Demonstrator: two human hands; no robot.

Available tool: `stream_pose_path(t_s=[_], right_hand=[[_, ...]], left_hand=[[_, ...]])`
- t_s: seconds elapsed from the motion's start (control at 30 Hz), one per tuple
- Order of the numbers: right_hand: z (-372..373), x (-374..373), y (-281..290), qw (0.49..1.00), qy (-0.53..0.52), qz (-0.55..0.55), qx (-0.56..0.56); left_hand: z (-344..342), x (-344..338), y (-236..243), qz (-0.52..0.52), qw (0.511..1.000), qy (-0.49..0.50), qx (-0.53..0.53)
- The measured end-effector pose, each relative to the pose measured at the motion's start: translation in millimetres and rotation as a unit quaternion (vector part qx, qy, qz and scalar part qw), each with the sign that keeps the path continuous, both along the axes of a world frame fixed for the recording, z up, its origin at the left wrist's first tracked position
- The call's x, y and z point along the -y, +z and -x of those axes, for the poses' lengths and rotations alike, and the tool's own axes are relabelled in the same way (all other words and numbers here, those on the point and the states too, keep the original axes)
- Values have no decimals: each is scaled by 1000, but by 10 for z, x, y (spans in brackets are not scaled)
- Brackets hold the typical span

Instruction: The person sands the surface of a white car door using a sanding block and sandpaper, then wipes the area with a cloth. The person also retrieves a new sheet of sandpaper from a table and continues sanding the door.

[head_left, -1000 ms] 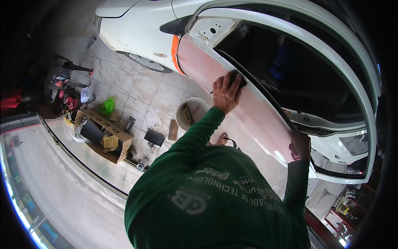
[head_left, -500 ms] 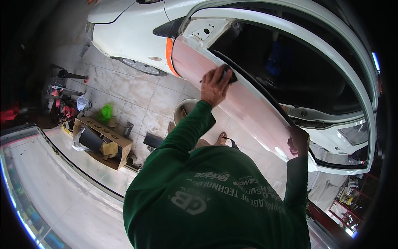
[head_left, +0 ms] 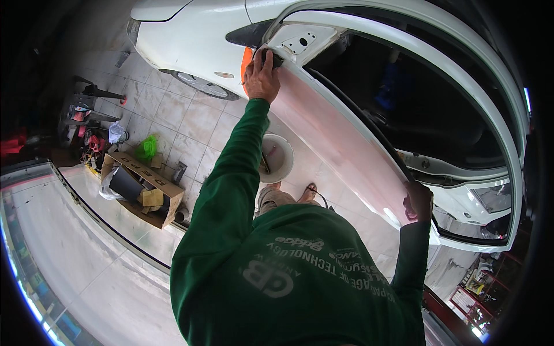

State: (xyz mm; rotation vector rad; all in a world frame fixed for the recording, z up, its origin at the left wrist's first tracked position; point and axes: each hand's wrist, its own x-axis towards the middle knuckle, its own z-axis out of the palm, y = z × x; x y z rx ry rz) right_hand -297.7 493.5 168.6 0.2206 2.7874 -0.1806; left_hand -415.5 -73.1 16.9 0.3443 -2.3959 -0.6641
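Observation:
My left hand (head_left: pixel 262 81) grips a dark pad (head_left: pixel 275 60) against the front upper corner of the car door, below the bare mirror mounting plate (head_left: pixel 299 43) and beside an orange strip (head_left: pixel 246 60). The door's lower panel (head_left: pixel 340 132) is pale pink and matte under the black window trim (head_left: pixel 369 124). At the rear end of this door, my right hand (head_left: pixel 418 199) is closed over the top edge, its fingers curled onto the pink surface. My green sleeves and shirt fill the lower middle, hiding part of the floor.
A white bucket (head_left: pixel 288 153) stands by my sandalled feet. Left of me, a cardboard box (head_left: pixel 130 161) of scraps, a green bag (head_left: pixel 147 149) and assorted items lie on the tiled floor (head_left: pixel 193 127). A large pale panel (head_left: pixel 81 230) spans the lower left. The white car body (head_left: pixel 196 34) runs along the top.
My left hand has slid forward along the door with the dark pad, from mid-panel up to the orange strip at its front end. My right hand stays on the rear edge.

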Motion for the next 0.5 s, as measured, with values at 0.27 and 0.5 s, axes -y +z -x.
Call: stream_pose_path(t_s=[0.27,0.5], right_hand=[[132,138,113,998,-27,39,47],[32,-105,-1,997,63,-39,5]], left_hand=[[5,-189,-113,-83,992,60,-69],[12,-48,83,0,1000,9,6]])
